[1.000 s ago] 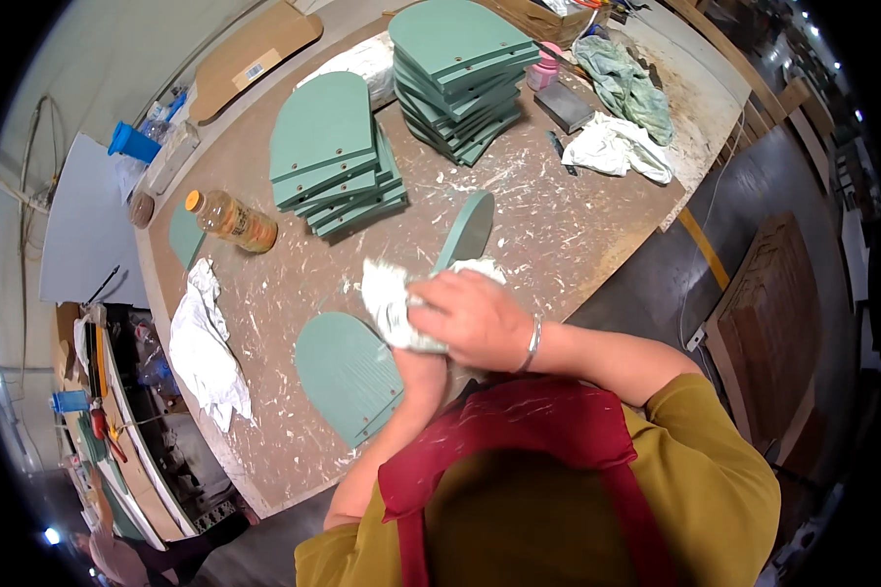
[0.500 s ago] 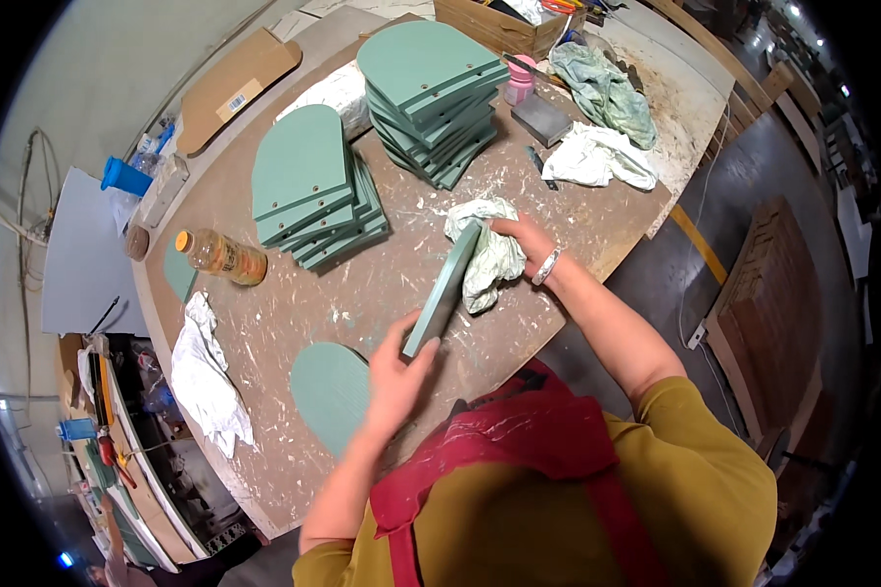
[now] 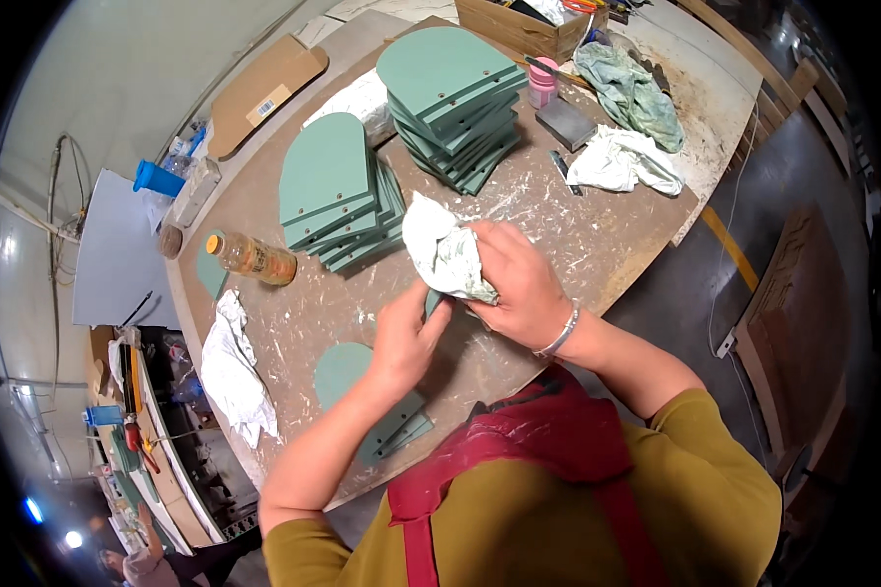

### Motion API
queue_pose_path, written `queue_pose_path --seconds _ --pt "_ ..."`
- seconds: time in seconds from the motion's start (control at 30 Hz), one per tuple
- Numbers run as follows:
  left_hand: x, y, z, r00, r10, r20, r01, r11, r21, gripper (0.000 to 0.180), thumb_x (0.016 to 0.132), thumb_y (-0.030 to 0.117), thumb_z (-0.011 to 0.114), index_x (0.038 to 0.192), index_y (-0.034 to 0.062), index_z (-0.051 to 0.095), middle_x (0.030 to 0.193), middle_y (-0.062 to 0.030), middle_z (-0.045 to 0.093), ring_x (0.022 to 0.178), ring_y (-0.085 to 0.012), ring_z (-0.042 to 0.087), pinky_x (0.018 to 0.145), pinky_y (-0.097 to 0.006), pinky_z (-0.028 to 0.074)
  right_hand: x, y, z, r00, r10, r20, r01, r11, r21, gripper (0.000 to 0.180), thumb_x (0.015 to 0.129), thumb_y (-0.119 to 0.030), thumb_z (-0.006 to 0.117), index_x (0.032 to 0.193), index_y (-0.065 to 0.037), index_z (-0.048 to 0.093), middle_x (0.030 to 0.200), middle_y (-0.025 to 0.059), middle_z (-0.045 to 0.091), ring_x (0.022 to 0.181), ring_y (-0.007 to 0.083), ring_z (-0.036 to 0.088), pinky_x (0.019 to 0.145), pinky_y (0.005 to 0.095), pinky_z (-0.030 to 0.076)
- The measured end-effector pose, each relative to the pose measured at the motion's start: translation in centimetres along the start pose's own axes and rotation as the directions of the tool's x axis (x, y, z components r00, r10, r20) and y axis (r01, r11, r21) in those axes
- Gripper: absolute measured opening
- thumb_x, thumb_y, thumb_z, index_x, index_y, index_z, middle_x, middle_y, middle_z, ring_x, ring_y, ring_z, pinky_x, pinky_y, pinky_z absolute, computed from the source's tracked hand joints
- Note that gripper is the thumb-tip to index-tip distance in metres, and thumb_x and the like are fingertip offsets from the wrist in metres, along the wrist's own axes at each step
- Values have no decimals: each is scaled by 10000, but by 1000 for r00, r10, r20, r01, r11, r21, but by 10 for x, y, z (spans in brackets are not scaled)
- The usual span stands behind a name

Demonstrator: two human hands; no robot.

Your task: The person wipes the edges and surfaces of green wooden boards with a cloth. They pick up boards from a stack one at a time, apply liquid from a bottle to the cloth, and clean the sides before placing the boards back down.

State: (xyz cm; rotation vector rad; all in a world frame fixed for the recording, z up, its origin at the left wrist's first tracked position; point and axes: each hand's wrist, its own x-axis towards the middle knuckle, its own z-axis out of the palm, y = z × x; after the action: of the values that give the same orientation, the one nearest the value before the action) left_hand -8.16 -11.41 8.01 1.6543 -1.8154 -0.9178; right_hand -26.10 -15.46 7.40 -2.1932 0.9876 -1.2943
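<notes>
The green panel [image 3: 433,302] is between the two grips, mostly hidden; only a narrow strip of it shows at the left grip [image 3: 407,338], which is closed on it between thumb and fingers. The right grip [image 3: 522,281] is closed on a crumpled white cloth [image 3: 443,249], which covers the panel's far part. Wiping of this piece appears under way and unfinished. Below the left grip, overlapping green panels [image 3: 341,371], partly hidden, lie on the worktop [image 3: 582,249]. Beyond the grips rise a shorter stack [image 3: 326,172] and a taller stack [image 3: 444,73] of similar panels. Which of these are wiped and which remain cannot be told. Left of the left grip are an orange-capped bottle [image 3: 255,259] and a spare cloth [image 3: 237,376].
</notes>
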Motion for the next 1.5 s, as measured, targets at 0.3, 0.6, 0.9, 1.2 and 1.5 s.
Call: queue_pose_path --seconds 0.3,0.6,0.9,1.2,1.5 --pt "-51 -55 70 921 -78 -382 -105 894 -435 373 885 99 598 1221 -51 534 1074 -161 644 981 -201 599 893 -318 449 -1 47 17 814 536 223 -513 486 707 255 843 -48 647 1082 7 578 967 45 671 844 95 627 720 254 504" --pt "-72 -34 25 933 -130 -336 -19 914 -405 297 851 41 627 1138 -31 606 1045 -132 672 967 -173 620 867 -300 466 -17 1 26 805 520 286 -585 614 530 293 807 -17 635 1094 18 584 1000 96 663 914 161 627 803 283 482" --pt "-82 -46 41 935 -43 -353 -112 906 -408 299 845 -3 613 1143 -36 597 1156 -137 638 1079 -216 588 962 -319 420 -55 33 51 799 562 212 -565 584 583 250 864 -38 601 1103 28 569 1005 84 667 912 105 606 792 264 481" --pt "-74 -52 53 891 -23 -453 -179 901 -396 304 813 -18 617 1116 -31 605 1093 -134 650 1040 -219 601 934 -325 435 -23 8 16 904 413 106 -416 799 435 263 801 -44 631 1050 20 572 1020 124 639 893 199 622 778 309 494" --pt "-82 -48 58 910 -224 -349 -8 833 -554 309 827 -10 618 1136 -21 609 1038 -87 659 959 -143 597 860 -283 461 -19 -39 22 992 -60 113 58 998 19 251 718 -92 621 957 -28 579 1007 147 562 879 353 571 755 395 484"
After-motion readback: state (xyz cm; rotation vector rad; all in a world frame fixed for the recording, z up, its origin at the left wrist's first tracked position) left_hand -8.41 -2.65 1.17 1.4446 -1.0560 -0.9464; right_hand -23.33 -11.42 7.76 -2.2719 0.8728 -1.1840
